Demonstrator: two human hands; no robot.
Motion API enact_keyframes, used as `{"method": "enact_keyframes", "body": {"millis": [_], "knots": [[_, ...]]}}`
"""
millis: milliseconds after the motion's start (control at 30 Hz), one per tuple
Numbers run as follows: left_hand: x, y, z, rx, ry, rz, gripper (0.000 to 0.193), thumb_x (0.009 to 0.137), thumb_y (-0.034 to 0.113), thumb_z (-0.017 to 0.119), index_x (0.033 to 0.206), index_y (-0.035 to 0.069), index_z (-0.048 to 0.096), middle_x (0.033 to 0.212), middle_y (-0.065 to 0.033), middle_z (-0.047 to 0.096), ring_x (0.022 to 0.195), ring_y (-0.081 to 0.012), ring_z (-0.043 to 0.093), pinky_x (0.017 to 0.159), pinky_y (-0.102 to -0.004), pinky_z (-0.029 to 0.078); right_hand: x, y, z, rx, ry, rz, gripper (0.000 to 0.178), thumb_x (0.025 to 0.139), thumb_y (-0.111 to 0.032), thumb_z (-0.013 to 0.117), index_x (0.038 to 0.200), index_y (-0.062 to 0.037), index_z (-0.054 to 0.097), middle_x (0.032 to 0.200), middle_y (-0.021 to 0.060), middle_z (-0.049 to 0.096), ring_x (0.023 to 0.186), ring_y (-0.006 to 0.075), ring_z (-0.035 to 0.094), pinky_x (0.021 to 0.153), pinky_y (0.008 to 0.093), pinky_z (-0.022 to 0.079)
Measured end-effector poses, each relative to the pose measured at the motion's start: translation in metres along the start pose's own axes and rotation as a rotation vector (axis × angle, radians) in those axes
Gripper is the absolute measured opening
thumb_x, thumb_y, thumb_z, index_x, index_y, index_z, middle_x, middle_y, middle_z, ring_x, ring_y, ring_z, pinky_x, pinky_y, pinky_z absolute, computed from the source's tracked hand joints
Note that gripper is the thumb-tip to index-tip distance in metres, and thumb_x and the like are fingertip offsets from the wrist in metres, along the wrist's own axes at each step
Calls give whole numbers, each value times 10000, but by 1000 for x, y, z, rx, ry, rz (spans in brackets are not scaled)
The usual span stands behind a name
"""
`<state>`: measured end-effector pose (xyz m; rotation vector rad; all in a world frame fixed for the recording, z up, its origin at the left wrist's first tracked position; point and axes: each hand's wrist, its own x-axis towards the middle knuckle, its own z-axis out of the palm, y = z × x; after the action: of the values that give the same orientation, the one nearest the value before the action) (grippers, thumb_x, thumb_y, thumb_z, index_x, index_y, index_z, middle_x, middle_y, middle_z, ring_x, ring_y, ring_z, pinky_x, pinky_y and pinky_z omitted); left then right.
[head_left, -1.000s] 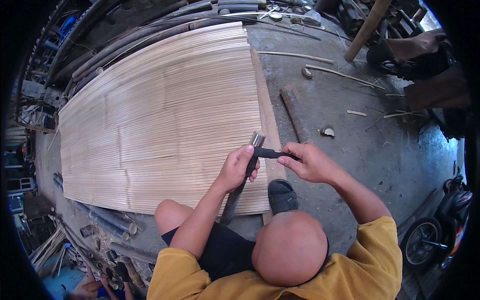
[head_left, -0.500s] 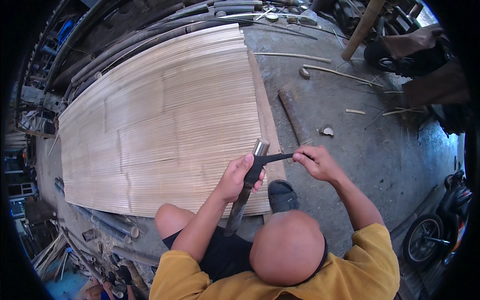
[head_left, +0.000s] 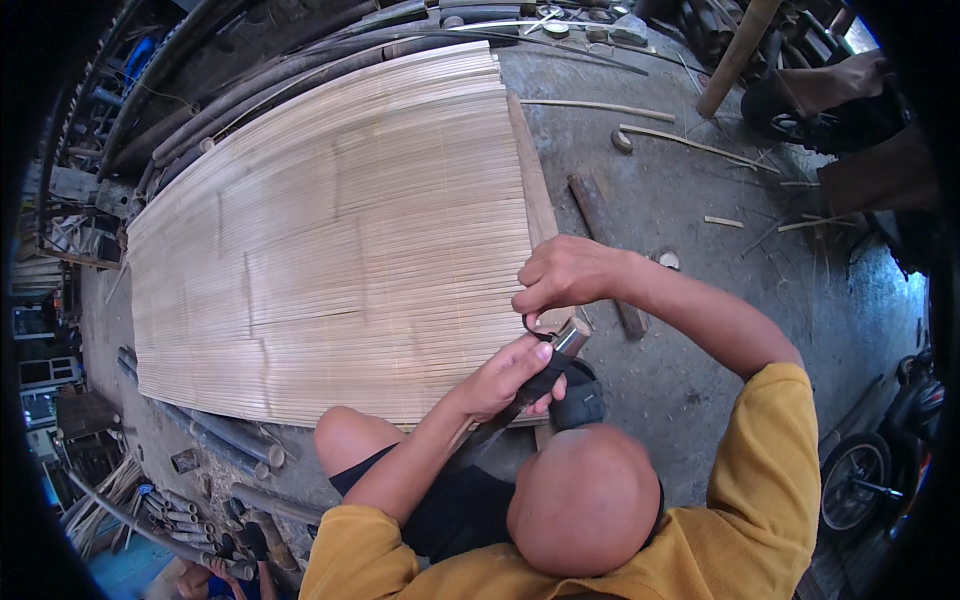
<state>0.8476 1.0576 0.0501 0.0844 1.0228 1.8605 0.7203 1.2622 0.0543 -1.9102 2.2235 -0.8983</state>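
My left hand (head_left: 510, 382) grips the black-wrapped handle of a large knife (head_left: 572, 338), whose metal-ringed end points up and to the right. The dark blade (head_left: 484, 438) runs down toward my lap, partly hidden by my forearm. Just above it, my right hand (head_left: 565, 275) is closed, fingers pinched on a thin black strip (head_left: 530, 323) that curves down to the handle. Beneath both hands, at their left, lies a broad mat of split bamboo slats (head_left: 330, 240).
A wooden board (head_left: 533, 185) lines the mat's right edge. A rusty pipe-like piece (head_left: 600, 225) and bamboo strips (head_left: 700, 147) lie on the concrete floor. My black sandal (head_left: 578, 398) is beside the knife. A motorcycle (head_left: 860, 485) stands at right; another person (head_left: 220, 580) sits at lower left.
My right hand has swung left and up over the handle, bringing the strip's end round. My left hand and the knife have shifted right, and the knife is more tilted.
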Motion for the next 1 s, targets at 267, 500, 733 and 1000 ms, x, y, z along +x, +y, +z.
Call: {"method": "enact_keyframes", "body": {"millis": [267, 500, 733, 1000], "knots": [[14, -1, -2, 162, 324, 163, 456, 1087, 453, 460, 1071, 13, 580, 880, -67, 658, 642, -89, 592, 567, -248, 495, 17, 12, -38, -370, -75, -114, 223, 844, -335, 706, 893, -167, 568, 806, 7, 502, 804, 195, 607, 700, 378, 482], [22, -8, -8, 338, 495, 128, 464, 1091, 412, 474, 1232, -10, 607, 864, -56, 646, 674, -77, 596, 581, -245, 504, 12, -8, -38, 3, 530, 654, 248, 994, -263, 611, 1168, -99, 676, 1018, 135, 634, 986, 337, 636, 829, 444, 510], [28, -11, -7, 411, 484, 241, 448, 1106, 369, 443, 1412, 57, 539, 908, -37, 620, 663, -55, 565, 559, -213, 485, -10, -30, -34, 313, -90, 691, 456, 928, -416, 708, 1165, -26, 704, 1107, 204, 704, 1059, 376, 662, 909, 442, 522], [26, -1, -15, 446, 601, 245, 434, 1105, 365, 448, 1403, 65, 546, 897, -28, 618, 657, -59, 568, 557, -208, 481, -21, -50, 22, 535, 302, 1045, 406, 929, -327, 737, 1112, 29, 669, 883, 187, 718, 770, 291, 691, 714, 411, 523]]}}
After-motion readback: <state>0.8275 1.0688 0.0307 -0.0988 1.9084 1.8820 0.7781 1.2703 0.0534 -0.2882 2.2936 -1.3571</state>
